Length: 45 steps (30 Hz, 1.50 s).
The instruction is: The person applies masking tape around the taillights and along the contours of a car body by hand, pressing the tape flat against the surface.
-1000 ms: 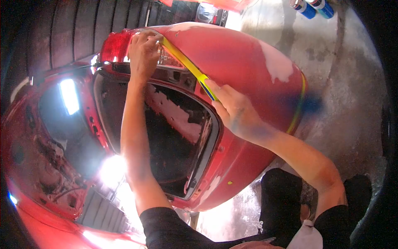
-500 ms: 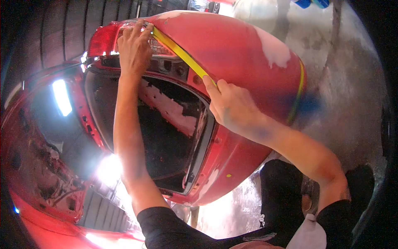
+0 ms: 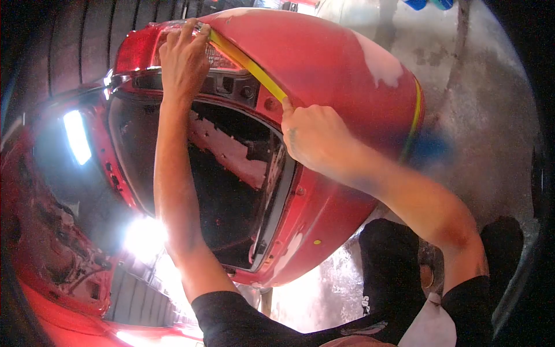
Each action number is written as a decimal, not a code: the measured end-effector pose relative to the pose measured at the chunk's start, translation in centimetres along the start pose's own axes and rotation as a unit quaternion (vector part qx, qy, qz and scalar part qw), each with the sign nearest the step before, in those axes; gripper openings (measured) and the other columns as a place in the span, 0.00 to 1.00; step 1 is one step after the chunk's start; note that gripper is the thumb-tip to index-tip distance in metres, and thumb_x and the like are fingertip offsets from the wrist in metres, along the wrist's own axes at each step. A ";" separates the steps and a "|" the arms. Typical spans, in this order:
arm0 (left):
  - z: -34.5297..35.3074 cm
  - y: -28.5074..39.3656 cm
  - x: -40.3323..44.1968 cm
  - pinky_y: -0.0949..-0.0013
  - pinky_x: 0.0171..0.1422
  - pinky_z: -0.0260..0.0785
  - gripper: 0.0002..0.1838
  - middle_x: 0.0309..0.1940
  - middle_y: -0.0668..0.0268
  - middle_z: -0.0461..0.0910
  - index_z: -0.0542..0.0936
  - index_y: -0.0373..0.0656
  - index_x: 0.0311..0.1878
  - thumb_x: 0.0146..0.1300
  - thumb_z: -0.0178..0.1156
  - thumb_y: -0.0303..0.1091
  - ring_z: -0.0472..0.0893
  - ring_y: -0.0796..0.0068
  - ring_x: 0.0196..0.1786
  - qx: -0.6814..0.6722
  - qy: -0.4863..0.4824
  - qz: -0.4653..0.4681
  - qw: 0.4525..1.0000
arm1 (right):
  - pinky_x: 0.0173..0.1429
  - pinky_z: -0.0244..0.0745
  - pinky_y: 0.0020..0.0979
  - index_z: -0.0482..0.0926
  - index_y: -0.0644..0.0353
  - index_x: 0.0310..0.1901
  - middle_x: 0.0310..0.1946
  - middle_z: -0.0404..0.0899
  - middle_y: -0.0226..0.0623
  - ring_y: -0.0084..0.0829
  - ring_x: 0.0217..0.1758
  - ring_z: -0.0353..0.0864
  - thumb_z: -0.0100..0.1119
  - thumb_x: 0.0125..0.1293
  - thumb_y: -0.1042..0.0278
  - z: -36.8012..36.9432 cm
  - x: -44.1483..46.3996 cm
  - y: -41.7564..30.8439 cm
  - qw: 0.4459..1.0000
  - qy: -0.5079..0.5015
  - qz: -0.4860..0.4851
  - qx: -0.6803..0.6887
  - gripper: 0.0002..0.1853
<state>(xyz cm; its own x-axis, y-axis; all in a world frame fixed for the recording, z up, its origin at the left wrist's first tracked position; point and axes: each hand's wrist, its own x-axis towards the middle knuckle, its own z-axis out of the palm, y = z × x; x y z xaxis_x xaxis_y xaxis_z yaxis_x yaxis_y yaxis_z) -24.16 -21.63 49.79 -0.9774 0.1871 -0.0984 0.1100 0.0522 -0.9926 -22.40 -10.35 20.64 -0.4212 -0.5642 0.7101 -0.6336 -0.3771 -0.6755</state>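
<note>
A strip of yellow tape (image 3: 250,65) runs diagonally along the seam between the red tail light (image 3: 137,51) and the red bumper (image 3: 324,58). My left hand (image 3: 184,63) is over the lamp, its bent fingers and thumb gathered at the tape's upper end; the exact grip is partly hidden. The other end of the strip reaches my right hand (image 3: 318,136), whose fingers are closed round it with one finger against the tape. Whatever else lies inside that fist is hidden.
The dark trunk opening (image 3: 225,202) lies below the hands, with the raised trunk lid (image 3: 63,220) at left. More yellow tape (image 3: 417,110) crosses the bumper's far side. A pale patch (image 3: 378,63) marks the bumper. Concrete floor (image 3: 485,115) is at right.
The right hand has shifted slightly up and left along the tape, and its fist looks more tightly closed. My left hand remains at the tape's upper end. The whole view has shifted slightly.
</note>
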 end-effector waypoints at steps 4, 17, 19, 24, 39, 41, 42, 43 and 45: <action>-0.3 0.4 -0.3 0.49 0.64 0.74 0.24 0.69 0.62 0.80 0.86 0.48 0.64 0.63 0.61 0.28 0.79 0.53 0.65 -0.007 0.014 0.003 1.000 | 0.40 0.88 0.48 0.77 0.79 0.66 0.31 0.89 0.49 0.48 0.33 0.92 0.58 0.70 0.64 1.2 0.7 0.1 1.000 -0.003 0.006 -0.025 0.29; 0.4 1.5 -1.5 0.47 0.72 0.67 0.24 0.65 0.62 0.82 0.85 0.46 0.64 0.63 0.60 0.26 0.78 0.52 0.67 -0.045 0.038 -0.010 0.998 | 0.36 0.85 0.50 0.72 0.78 0.72 0.25 0.87 0.46 0.48 0.28 0.90 0.58 0.71 0.64 -1.2 -2.4 -2.3 0.999 -0.022 0.026 -0.012 0.33; 0.6 1.5 -1.4 0.46 0.72 0.67 0.24 0.65 0.63 0.83 0.85 0.46 0.63 0.63 0.60 0.26 0.78 0.51 0.67 -0.050 0.044 -0.013 0.998 | 0.33 0.84 0.49 0.71 0.77 0.73 0.23 0.85 0.43 0.46 0.26 0.88 0.56 0.72 0.65 -2.4 -3.0 -2.8 1.000 0.015 -0.003 -0.008 0.32; 0.7 1.2 -1.4 0.46 0.73 0.67 0.23 0.65 0.63 0.83 0.86 0.47 0.63 0.65 0.59 0.26 0.77 0.50 0.68 -0.063 0.037 -0.012 0.997 | 0.31 0.83 0.47 0.71 0.77 0.73 0.22 0.84 0.42 0.44 0.25 0.88 0.56 0.72 0.65 -1.6 -2.7 -1.3 0.999 0.019 0.004 -0.039 0.32; 0.9 1.3 -1.6 0.46 0.75 0.66 0.23 0.65 0.63 0.83 0.86 0.48 0.63 0.66 0.60 0.25 0.77 0.50 0.68 -0.057 0.040 -0.020 0.997 | 0.29 0.82 0.47 0.76 0.74 0.70 0.23 0.85 0.42 0.43 0.24 0.88 0.52 0.73 0.68 -1.5 -2.6 -1.1 0.998 0.009 0.019 -0.056 0.28; 0.9 1.3 -1.5 0.46 0.74 0.66 0.23 0.64 0.63 0.83 0.86 0.48 0.63 0.66 0.60 0.25 0.78 0.50 0.68 -0.063 0.042 -0.015 0.997 | 0.29 0.82 0.47 0.76 0.74 0.70 0.24 0.86 0.43 0.43 0.25 0.89 0.52 0.74 0.68 -0.6 -2.1 -0.4 0.996 -0.008 0.032 -0.078 0.27; 0.9 1.2 -1.5 0.46 0.74 0.67 0.22 0.64 0.64 0.83 0.86 0.48 0.63 0.65 0.61 0.25 0.78 0.51 0.68 -0.067 0.046 -0.012 0.997 | 0.30 0.83 0.48 0.77 0.76 0.69 0.25 0.87 0.44 0.43 0.26 0.90 0.51 0.74 0.69 -0.3 -1.8 0.0 0.998 0.001 0.021 -0.066 0.26; 0.9 1.2 -1.4 0.46 0.74 0.67 0.22 0.64 0.64 0.83 0.86 0.48 0.63 0.65 0.61 0.25 0.78 0.51 0.68 -0.067 0.046 -0.012 0.997 | 0.31 0.84 0.48 0.77 0.77 0.68 0.26 0.88 0.46 0.43 0.27 0.90 0.51 0.75 0.69 -0.1 -1.6 0.1 0.998 0.010 0.009 -0.055 0.25; 0.8 1.2 -1.4 0.46 0.73 0.67 0.22 0.64 0.64 0.83 0.86 0.47 0.62 0.65 0.60 0.25 0.78 0.51 0.68 -0.068 0.041 -0.013 0.997 | 0.34 0.86 0.45 0.79 0.79 0.65 0.28 0.89 0.47 0.42 0.30 0.92 0.54 0.73 0.69 0.1 -1.3 0.1 0.999 0.017 0.001 -0.050 0.25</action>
<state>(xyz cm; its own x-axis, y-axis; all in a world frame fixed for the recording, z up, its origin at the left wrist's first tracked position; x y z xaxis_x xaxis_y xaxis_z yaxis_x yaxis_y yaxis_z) -22.79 -22.64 48.68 -0.9626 0.2637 -0.0618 0.1147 0.1902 -0.9750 -21.86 -9.68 19.63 -0.4437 -0.5391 0.7159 -0.6929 -0.3002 -0.6555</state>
